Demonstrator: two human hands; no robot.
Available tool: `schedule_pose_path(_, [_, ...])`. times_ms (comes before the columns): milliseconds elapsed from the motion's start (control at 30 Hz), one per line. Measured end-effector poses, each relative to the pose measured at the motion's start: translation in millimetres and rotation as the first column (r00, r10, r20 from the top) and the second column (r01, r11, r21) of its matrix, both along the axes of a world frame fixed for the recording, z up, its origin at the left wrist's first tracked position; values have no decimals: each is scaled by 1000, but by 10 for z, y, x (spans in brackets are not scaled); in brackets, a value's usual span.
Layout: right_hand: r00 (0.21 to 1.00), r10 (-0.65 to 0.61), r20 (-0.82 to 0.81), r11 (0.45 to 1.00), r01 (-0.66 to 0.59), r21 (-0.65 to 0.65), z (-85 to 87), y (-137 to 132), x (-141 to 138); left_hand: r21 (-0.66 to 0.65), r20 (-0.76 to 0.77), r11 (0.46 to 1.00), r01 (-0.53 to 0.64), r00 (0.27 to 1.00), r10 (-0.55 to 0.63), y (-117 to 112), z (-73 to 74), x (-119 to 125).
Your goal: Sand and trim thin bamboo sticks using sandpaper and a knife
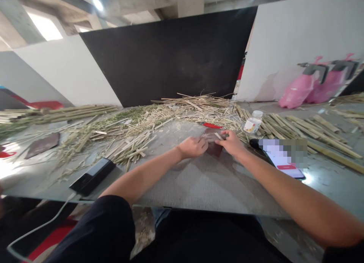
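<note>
Both my hands meet at the middle of a grey table (199, 183). My left hand (192, 147) is curled, its fingers pinching the left edge of a small clear plastic bag (212, 137) with something dark red in it. My right hand (231, 140) grips the bag's right side with closed fingers, and a short pale strip shows between its fingertips. The bag rests just above the tabletop.
Split bamboo strips and shavings (176, 113) cover the back of the table, with thicker bamboo slats (301, 128) at right. A red cutter (212, 125), a small bottle (252, 123), a phone (287, 162) and a black power bank (92, 175) with a white cable lie around. Pink bags (309, 84) stand far right.
</note>
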State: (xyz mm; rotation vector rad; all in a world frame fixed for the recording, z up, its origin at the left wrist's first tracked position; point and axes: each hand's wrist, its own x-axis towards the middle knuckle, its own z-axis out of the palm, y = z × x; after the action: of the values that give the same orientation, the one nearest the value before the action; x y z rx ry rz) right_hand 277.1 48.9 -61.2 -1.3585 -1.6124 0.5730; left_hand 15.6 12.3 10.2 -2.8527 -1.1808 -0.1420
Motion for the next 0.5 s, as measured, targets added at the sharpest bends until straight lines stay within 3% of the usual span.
schedule_pose_path(100, [993,-72,-89,985,56,-165,-70,18,8,-108,-38,994,10,999,-14,226,118,-145])
schedule_pose_path(200, [998,-11,-65,995,5,-101,-124,52,70,-40,10,959,-281,959,282,659,304,-471])
schedule_pose_path(333, [999,11,54,999,-9,-35,-155,77,115,-19,-46,752,-659,752,658,1153,443,-1042])
schedule_pose_path(400, [993,-28,117,996,39,-86,-142,69,99,-29,-82,671,-741,671,737,1267,413,-1289])
schedule_pose_path(500, [985,-48,164,994,63,-87,-109,53,65,-49,-91,625,-779,626,774,1323,307,-1518])
